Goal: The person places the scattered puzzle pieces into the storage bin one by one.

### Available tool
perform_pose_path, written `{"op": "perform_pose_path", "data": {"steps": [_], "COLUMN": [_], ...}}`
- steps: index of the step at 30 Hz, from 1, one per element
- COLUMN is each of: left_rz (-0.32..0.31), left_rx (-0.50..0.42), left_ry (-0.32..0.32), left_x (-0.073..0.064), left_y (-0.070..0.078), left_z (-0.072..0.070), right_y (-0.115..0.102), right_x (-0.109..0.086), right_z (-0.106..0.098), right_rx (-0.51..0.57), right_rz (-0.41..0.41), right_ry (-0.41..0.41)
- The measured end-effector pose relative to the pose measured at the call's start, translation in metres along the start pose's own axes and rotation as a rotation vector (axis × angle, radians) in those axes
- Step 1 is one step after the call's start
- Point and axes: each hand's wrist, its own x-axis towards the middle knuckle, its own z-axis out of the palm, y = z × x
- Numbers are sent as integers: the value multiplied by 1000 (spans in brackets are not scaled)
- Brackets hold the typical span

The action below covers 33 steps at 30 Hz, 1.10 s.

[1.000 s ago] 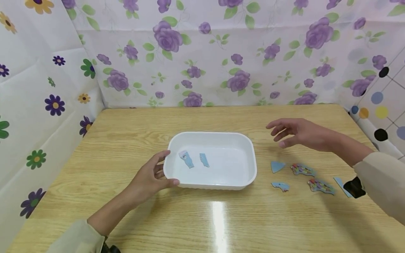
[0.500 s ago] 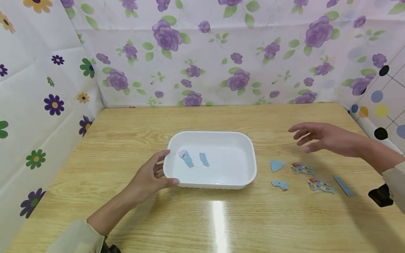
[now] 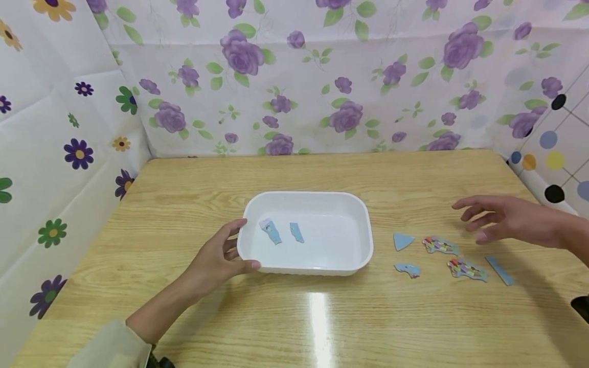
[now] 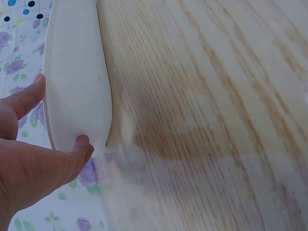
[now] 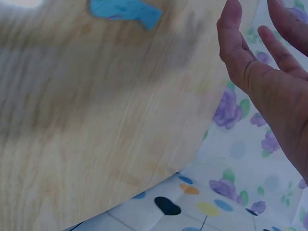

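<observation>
My left hand (image 3: 221, 258) holds the left end of a white plastic tray (image 3: 342, 271), thumb at the front rim and fingers along the side. The left wrist view shows the same hand (image 4: 38, 149) against the tray's wall (image 4: 79, 72). Two pale blue puzzle pieces, one (image 3: 271, 231) with a small printed figure and one narrower (image 3: 296, 232), lie in the tray. My right hand (image 3: 515, 222) hovers, fingers loosely bent and holding nothing, above two multicoloured pieces (image 3: 440, 246) (image 3: 467, 269) and a blue strip piece (image 3: 499, 271). The right wrist view shows a blue piece (image 5: 125, 10) beyond the fingers.
A blue triangular piece (image 3: 403, 241) and a small blue piece with a reddish end (image 3: 408, 270) lie right of the tray on the wooden table (image 3: 193, 194). Flowered sheets (image 3: 294, 76) stand behind and at the left; a dotted sheet (image 3: 561, 148) borders the right.
My right hand has moved right and a little nearer, away from the tray, uncovering the blue strip piece. The left hand, tray and pieces stay where they were.
</observation>
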Motion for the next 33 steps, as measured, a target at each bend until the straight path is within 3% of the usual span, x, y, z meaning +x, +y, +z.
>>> {"op": "perform_pose_path", "data": {"steps": [13,20,27,33], "left_rz": [-5,-6,-11,-14], "left_rx": [4,-7,-5,6], "left_ry": [-4,-11,-8,-2], "left_x": [-1,-1,-1,-1], "left_y": [1,2,2,3], "left_z": [1,1,0,1], "right_y": [38,47,57,65], "right_x": [-23,-32,-39,-38], "right_z": [2,7,15,20], "right_rx": [-51,-41,-22,-14], "right_rz": [-1,74,-3,-1], "right_ry": [11,57,82,81]}}
